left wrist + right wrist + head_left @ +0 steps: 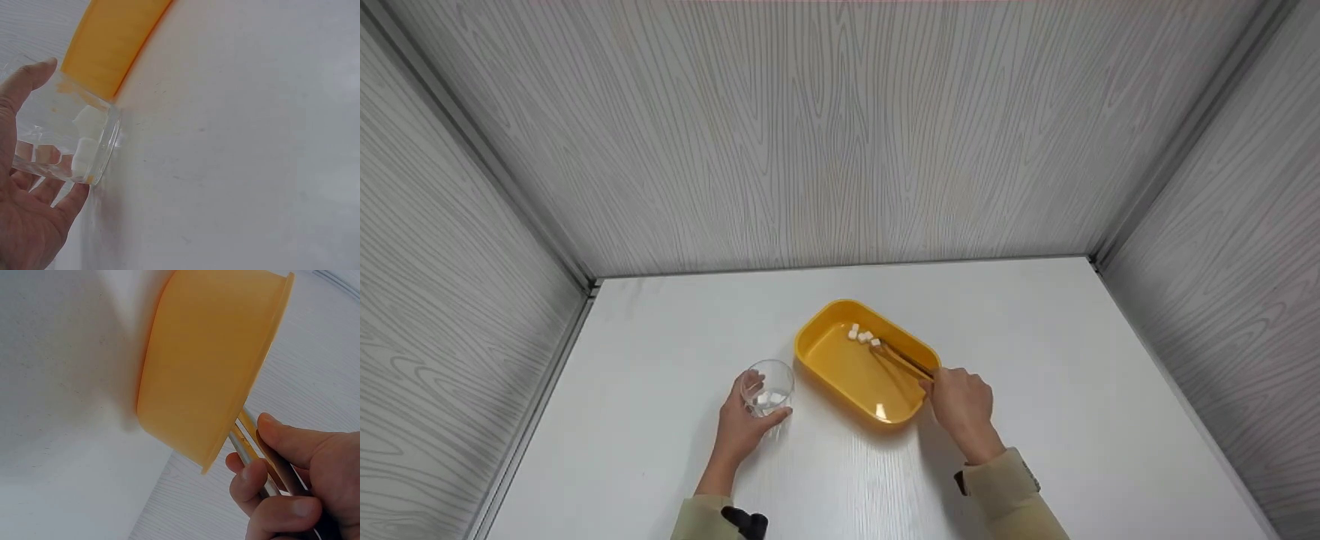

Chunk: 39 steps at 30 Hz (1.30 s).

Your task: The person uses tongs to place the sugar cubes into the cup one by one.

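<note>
My left hand [741, 426] is curled round a clear glass [769, 386] standing left of the yellow tray [851, 401]. In the left wrist view, white cubes [85, 156] lie at the bottom of the glass [50, 124], between the thumb and fingers of my left hand [34, 197]. My right hand [962, 405] holds metal tongs [906, 360] over the tray's right end, their tips at a white cube [875, 343]. In the right wrist view, my right hand [298, 478] pinches the tongs [281, 467] beside the tray's wall [208, 354], which hides their tips.
Several white cubes [863, 337] sit together near the tray's back wall. The white tabletop [660, 337] is bounded by a pale wood-grain panel [825, 135] behind and similar panels on the left and right.
</note>
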Each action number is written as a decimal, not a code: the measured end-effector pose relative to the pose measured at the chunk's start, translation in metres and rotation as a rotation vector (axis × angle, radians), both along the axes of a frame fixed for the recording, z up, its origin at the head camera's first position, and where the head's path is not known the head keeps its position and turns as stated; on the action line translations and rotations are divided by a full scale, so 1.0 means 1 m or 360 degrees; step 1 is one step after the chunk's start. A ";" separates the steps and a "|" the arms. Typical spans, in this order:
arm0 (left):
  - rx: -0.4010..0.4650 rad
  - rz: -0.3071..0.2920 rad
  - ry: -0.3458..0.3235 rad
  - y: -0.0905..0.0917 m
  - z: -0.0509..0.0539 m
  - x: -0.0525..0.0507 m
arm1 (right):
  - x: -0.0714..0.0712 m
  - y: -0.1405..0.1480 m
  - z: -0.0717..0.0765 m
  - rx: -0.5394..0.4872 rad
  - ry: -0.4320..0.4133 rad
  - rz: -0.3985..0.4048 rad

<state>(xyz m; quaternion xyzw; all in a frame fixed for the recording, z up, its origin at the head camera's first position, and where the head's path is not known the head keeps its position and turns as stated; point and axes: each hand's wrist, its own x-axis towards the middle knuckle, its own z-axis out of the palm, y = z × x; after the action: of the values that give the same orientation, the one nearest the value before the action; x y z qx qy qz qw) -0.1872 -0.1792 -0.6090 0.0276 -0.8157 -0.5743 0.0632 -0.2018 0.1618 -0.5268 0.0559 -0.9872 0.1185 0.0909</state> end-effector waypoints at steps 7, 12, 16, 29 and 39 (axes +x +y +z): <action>0.0007 -0.0008 0.0006 0.000 0.000 0.000 | 0.000 0.000 0.000 0.0002 -0.0001 0.0014; 0.0004 -0.0007 0.0003 0.000 -0.001 0.000 | 0.000 0.001 0.001 -0.0008 -0.0022 0.0000; 0.0003 -0.0010 -0.0003 0.000 -0.001 0.000 | 0.000 0.000 0.002 -0.0008 -0.0049 -0.0007; -0.0012 0.0010 -0.0022 0.000 0.001 0.000 | 0.006 0.001 0.006 -0.0075 0.0014 0.0028; -0.0016 0.0012 -0.0028 0.000 -0.001 -0.001 | 0.012 -0.001 0.012 -0.0161 0.0072 0.0112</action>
<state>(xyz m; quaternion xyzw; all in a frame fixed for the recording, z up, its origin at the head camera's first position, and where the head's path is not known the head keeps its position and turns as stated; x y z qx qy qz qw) -0.1880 -0.1794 -0.6104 0.0356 -0.8191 -0.5696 0.0583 -0.1897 0.1603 -0.5147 0.0886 -0.9751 0.1700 0.1118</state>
